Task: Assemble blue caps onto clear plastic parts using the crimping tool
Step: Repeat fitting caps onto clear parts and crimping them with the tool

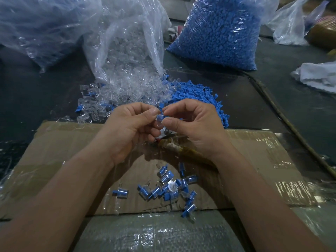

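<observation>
My left hand (130,128) pinches a clear plastic part (158,125) between thumb and fingers. My right hand (193,124) grips a blue cap (161,117) that sits in the top of that clear part. Both hands meet above the cardboard sheet (60,148). Under my right palm lies the crimping tool (180,148), its yellowish handle and metal head partly hidden. A heap of loose clear parts (116,95) and a heap of loose blue caps (200,96) lie just beyond my hands. Several assembled pieces (169,190) are scattered on the cardboard near me.
An open clear bag (127,42) spills clear parts. A full bag of blue caps (221,31) stands at the back right, another plastic bag (40,26) at the back left. A white cloth (320,75) lies at the right. A thin stick (291,124) runs diagonally on the dark table.
</observation>
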